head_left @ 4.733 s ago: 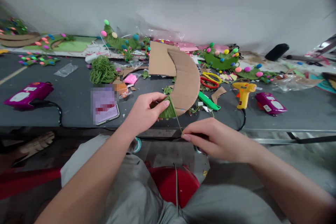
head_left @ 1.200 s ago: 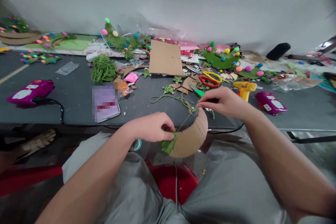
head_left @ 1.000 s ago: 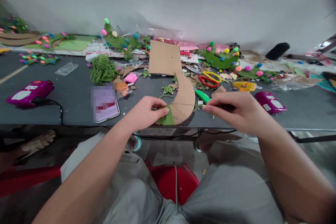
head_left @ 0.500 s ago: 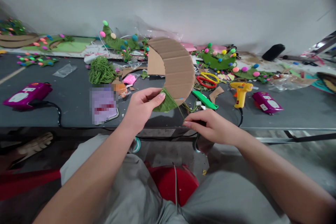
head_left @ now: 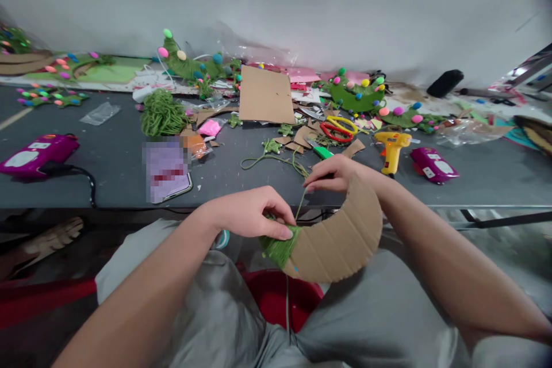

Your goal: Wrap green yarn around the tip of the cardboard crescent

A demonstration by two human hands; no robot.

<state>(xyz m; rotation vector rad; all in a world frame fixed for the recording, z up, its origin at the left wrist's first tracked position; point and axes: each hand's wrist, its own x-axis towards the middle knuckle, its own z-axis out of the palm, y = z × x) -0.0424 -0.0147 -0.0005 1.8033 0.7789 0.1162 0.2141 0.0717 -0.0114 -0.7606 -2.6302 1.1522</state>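
The cardboard [head_left: 338,246] has been swung down above the lap [head_left: 366,316], its wrapped end pinched by the left hand [head_left: 248,213]. Yarn [head_left: 301,204] is pinched by the right hand [head_left: 334,174]; most cardboard remains bare.

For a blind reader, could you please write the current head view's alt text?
The left hand holds a cardboard crescent by its yarn-wrapped end; the right hand pinches the green yarn. A grey table bears scissors and a glue gun.
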